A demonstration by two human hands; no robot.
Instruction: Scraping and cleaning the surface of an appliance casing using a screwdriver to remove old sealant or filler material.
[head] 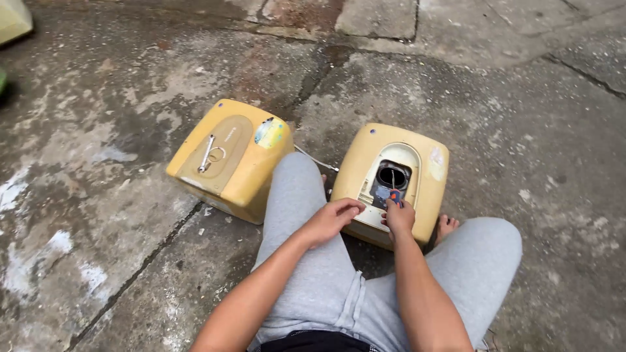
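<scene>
opening interior: dark, unreadable | screwdriver tip: hidden inside

both boxy casings are mustard yellow: the left casing has a duller tan panel, a silvery wrench lying on it and a blue-and-yellow sticker, while the right casing has a cream-rimmed opening, dark inside. the screwdriver handle is blue and red, the trousers plain light grey, and the floor mottled grey concrete with rusty brown stains and white patches.

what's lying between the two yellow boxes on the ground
In the head view, the person's grey-trousered left leg and a thin cable lie between the left box and right box.
</scene>
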